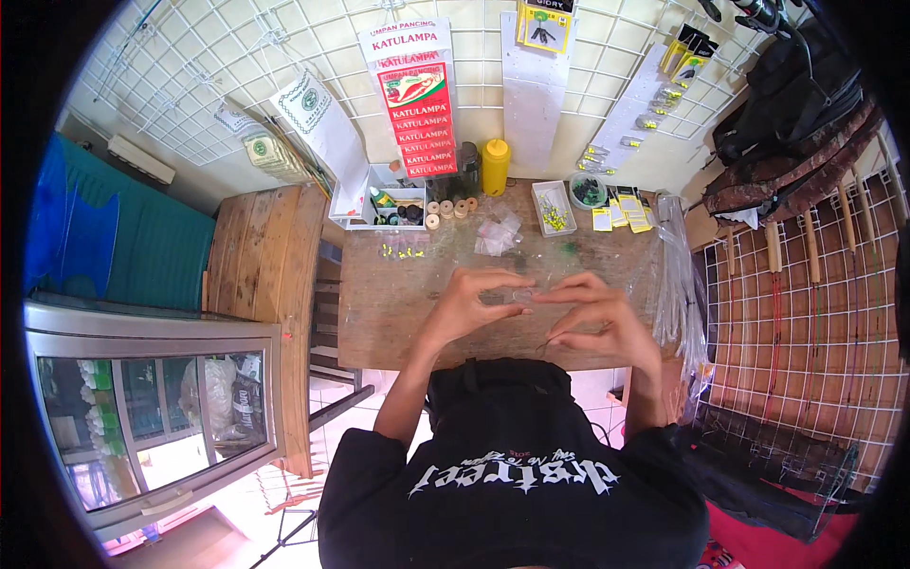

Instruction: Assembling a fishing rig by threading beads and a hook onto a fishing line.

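Facing each other over the worn brown wooden desk (389,318), both hands meet at a small clear thing (521,297), its kind too small to tell. The left hand (471,303), at nine o'clock from it, holds it between narrowly set fingers; the right hand (602,318), near four, touches or nearly touches it, but its grip I cannot tell. Crumpled clear plastic packets (498,233) lie at eleven, small yellow-green pieces (403,252) at ten, a white rectangular box (540,201) around half past twelve.
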Demonstrator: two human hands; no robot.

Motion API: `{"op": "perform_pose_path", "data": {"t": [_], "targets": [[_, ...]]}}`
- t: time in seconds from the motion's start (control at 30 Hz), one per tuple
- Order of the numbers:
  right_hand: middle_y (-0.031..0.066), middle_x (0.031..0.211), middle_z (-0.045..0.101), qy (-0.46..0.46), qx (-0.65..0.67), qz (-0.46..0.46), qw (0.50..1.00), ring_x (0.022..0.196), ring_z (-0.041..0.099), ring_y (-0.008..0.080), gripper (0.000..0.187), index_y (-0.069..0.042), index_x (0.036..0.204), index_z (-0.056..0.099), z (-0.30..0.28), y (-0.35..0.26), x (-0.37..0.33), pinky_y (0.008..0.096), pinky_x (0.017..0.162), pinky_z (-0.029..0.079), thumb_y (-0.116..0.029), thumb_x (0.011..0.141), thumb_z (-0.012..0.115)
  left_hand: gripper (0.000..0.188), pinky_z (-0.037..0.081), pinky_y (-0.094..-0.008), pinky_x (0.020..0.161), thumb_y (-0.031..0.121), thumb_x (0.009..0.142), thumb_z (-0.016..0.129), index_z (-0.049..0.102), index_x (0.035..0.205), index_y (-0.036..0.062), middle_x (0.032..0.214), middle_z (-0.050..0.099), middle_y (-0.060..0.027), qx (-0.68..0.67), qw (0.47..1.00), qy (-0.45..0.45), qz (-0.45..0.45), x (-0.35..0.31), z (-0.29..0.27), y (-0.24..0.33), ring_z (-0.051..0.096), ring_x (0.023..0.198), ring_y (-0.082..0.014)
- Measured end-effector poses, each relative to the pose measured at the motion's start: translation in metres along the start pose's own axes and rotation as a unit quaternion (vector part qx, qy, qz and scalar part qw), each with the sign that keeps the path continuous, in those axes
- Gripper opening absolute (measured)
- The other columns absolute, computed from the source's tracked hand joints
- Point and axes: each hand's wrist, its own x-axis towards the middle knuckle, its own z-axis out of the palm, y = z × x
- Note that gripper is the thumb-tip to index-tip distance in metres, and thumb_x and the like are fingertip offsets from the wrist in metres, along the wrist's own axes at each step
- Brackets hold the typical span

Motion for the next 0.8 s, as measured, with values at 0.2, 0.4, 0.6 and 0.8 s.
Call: {"op": "perform_pose_path", "data": {"t": [0.2,0.4,0.6,0.8], "targets": [[0.0188,0.133,0.050,0.246,0.327,0.058,0.911,0.119,0.047,0.0264,0.011,-0.009,0.083,0.072,0.017,-0.004,0.013,0.0400,0.098,0.037,-0.005,0.073,0.073,0.035,0.047,-0.0290,0.087,0.010,0.071,0.079,0.069,0.104,0.0016,0.101,0.070,-0.0070,-0.261,0.961,-0.047,-0.074,0.003,0.017,-0.001,0.063,0.095,-0.0126],[0.0160,0.133,0.050,0.213,0.481,0.118,0.842,0.118,0.045,0.0234,0.008,-0.007,0.085,0.072,0.034,0.005,0.020,0.0358,0.096,0.038,-0.008,0.077,0.072,0.037,0.046,-0.0290,0.087,0.009,0.072,0.080,0.067,0.105,-0.0002,0.099,0.069,-0.0072,-0.314,0.945,-0.037,-0.080,0.007,0.019,-0.002,0.060,0.093,-0.0117],[0.0146,0.134,0.048,0.237,0.464,0.136,0.843,0.117,0.044,0.0232,0.007,-0.006,0.085,0.072,0.036,0.003,0.020,0.0344,0.092,0.042,-0.009,0.078,0.073,0.035,0.046,-0.0288,0.085,0.010,0.072,0.080,0.067,0.102,-0.0005,0.095,0.069,-0.0061,-0.308,0.947,-0.039,-0.078,0.010,0.012,0.007,0.060,0.091,-0.0107],[0.0146,0.132,0.050,0.247,0.445,0.148,0.848,0.116,0.045,0.0224,0.007,-0.006,0.085,0.072,0.042,0.006,0.022,0.0326,0.088,0.045,-0.007,0.078,0.072,0.031,0.046,-0.0278,0.083,0.012,0.072,0.080,0.068,0.098,-0.0006,0.092,0.068,-0.0049,-0.262,0.962,-0.043,-0.065,0.013,0.010,0.012,0.059,0.088,-0.0090]]}}
